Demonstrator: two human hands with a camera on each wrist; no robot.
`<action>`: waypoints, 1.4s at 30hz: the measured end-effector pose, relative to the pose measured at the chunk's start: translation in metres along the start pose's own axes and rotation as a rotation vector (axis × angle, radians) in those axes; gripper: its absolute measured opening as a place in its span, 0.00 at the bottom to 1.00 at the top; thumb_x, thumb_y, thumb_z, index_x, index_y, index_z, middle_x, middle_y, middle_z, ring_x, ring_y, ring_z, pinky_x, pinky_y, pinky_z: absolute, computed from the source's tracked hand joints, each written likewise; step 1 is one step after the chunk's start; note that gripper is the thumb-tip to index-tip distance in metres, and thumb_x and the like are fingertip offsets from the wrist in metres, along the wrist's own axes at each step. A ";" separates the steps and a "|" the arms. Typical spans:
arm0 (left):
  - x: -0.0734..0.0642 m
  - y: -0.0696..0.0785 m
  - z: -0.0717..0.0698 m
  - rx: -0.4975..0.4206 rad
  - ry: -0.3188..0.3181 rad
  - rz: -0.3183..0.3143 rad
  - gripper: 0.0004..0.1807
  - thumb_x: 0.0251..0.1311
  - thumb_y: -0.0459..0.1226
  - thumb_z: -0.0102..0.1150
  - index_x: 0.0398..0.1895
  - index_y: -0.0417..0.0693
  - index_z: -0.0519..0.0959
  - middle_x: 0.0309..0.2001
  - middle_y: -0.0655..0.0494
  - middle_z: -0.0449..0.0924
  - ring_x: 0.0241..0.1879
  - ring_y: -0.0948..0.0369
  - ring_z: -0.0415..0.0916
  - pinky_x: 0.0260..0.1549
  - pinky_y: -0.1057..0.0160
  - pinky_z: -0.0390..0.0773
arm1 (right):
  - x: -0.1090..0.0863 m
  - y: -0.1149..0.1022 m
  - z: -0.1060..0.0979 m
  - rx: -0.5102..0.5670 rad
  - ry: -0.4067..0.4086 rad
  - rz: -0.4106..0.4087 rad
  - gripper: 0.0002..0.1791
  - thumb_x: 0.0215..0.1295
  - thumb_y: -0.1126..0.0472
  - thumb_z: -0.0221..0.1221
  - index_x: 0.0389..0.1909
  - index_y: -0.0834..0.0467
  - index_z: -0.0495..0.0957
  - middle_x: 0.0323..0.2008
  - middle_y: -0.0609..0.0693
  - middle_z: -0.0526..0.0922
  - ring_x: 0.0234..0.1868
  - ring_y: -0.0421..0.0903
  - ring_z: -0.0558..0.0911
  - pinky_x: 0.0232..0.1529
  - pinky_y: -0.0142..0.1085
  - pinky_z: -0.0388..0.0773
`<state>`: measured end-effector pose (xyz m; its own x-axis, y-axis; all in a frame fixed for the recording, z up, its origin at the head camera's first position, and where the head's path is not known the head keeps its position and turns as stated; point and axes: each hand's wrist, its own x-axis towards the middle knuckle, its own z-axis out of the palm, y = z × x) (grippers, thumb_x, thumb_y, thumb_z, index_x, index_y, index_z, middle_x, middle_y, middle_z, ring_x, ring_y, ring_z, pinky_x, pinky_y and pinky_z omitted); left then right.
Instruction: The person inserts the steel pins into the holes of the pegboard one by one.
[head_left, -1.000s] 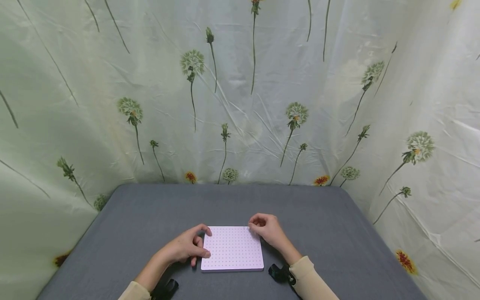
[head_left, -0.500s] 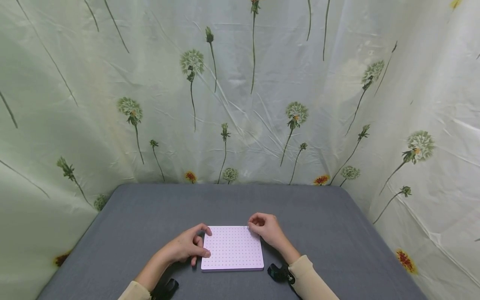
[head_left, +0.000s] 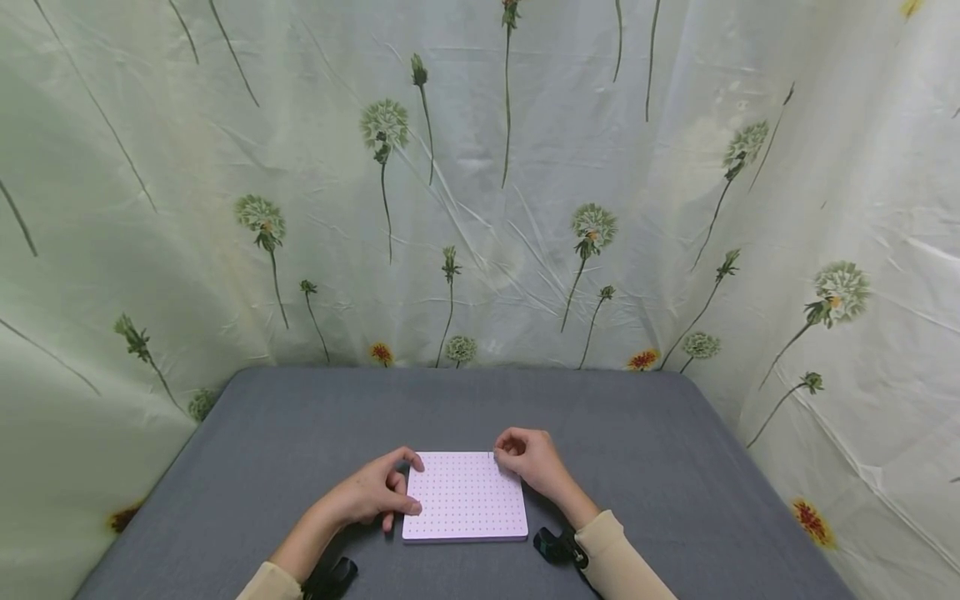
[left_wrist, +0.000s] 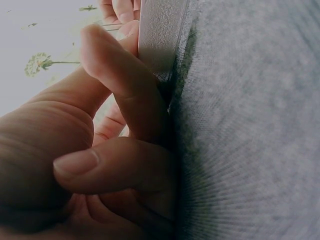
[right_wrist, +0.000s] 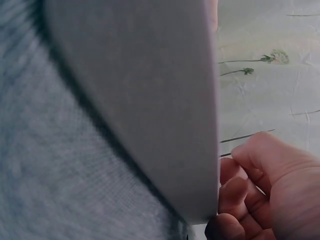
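Observation:
A pale pink pegboard (head_left: 468,500) with a grid of small holes lies flat on the grey table. My left hand (head_left: 367,493) holds its left edge, thumb and index finger bent over the top near the two left corners. At the back right of the board, my right hand (head_left: 531,460) pinches a thin metal pin (right_wrist: 226,154) between thumb and index finger; the fingertips cover most of it. Another thin pin (right_wrist: 247,135) stands upright just left of those fingertips. In the left wrist view, the board's thick side (left_wrist: 160,40) shows beyond the curled fingers.
Grey cloth covers the table (head_left: 360,408) around the board. Behind and beside it hangs a pale curtain (head_left: 480,217) printed with dandelions. Black wrist cameras are strapped below both hands, the right one (head_left: 557,546) close to the board's right side.
My right hand has shifted very slightly left with the pin between its fingertips, nearer the standing pin. The left hand and the board have stayed in place.

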<state>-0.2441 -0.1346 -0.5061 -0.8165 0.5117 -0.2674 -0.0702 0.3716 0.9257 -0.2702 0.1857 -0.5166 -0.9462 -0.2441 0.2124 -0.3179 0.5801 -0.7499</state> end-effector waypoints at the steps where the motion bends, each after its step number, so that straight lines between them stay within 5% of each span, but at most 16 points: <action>1: 0.000 0.000 0.000 0.002 0.001 0.004 0.31 0.58 0.38 0.79 0.60 0.47 0.72 0.21 0.59 0.77 0.13 0.67 0.75 0.12 0.70 0.60 | 0.000 0.000 0.000 -0.012 -0.001 -0.006 0.03 0.66 0.63 0.70 0.35 0.57 0.86 0.29 0.44 0.83 0.29 0.34 0.75 0.32 0.28 0.72; 10: -0.001 0.000 -0.002 -0.002 -0.009 -0.002 0.32 0.58 0.39 0.79 0.61 0.48 0.71 0.22 0.60 0.77 0.13 0.68 0.75 0.13 0.70 0.61 | 0.001 -0.004 0.002 -0.053 0.008 -0.027 0.02 0.66 0.65 0.69 0.34 0.55 0.86 0.28 0.43 0.84 0.29 0.33 0.75 0.33 0.28 0.74; 17: 0.001 -0.001 -0.002 -0.015 -0.037 0.012 0.32 0.59 0.41 0.79 0.62 0.47 0.71 0.22 0.61 0.76 0.13 0.68 0.76 0.14 0.71 0.62 | -0.003 -0.003 -0.007 -0.011 0.023 0.051 0.02 0.67 0.63 0.71 0.37 0.57 0.88 0.32 0.46 0.87 0.31 0.37 0.76 0.34 0.29 0.74; 28: -0.001 0.002 -0.003 0.001 -0.041 -0.003 0.32 0.58 0.42 0.79 0.61 0.50 0.71 0.22 0.63 0.76 0.13 0.70 0.76 0.14 0.71 0.61 | -0.019 -0.002 -0.039 0.167 0.059 0.134 0.08 0.68 0.66 0.70 0.46 0.60 0.88 0.31 0.48 0.84 0.23 0.37 0.74 0.25 0.29 0.73; 38: -0.001 -0.001 -0.003 -0.011 -0.027 0.009 0.32 0.58 0.41 0.80 0.61 0.49 0.71 0.21 0.61 0.76 0.13 0.68 0.75 0.13 0.71 0.62 | -0.037 0.011 -0.071 0.224 0.114 0.110 0.13 0.68 0.66 0.69 0.50 0.67 0.86 0.30 0.47 0.83 0.23 0.35 0.74 0.26 0.30 0.73; 42: -0.001 -0.004 -0.003 -0.011 -0.036 0.017 0.32 0.58 0.41 0.79 0.61 0.49 0.71 0.21 0.62 0.76 0.13 0.68 0.75 0.13 0.71 0.62 | -0.045 0.019 -0.076 0.207 0.134 0.158 0.14 0.68 0.66 0.70 0.51 0.67 0.86 0.30 0.46 0.83 0.24 0.35 0.74 0.27 0.30 0.73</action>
<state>-0.2447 -0.1386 -0.5086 -0.7963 0.5458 -0.2609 -0.0632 0.3538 0.9332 -0.2385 0.2667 -0.4931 -0.9869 -0.0500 0.1531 -0.1597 0.4285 -0.8893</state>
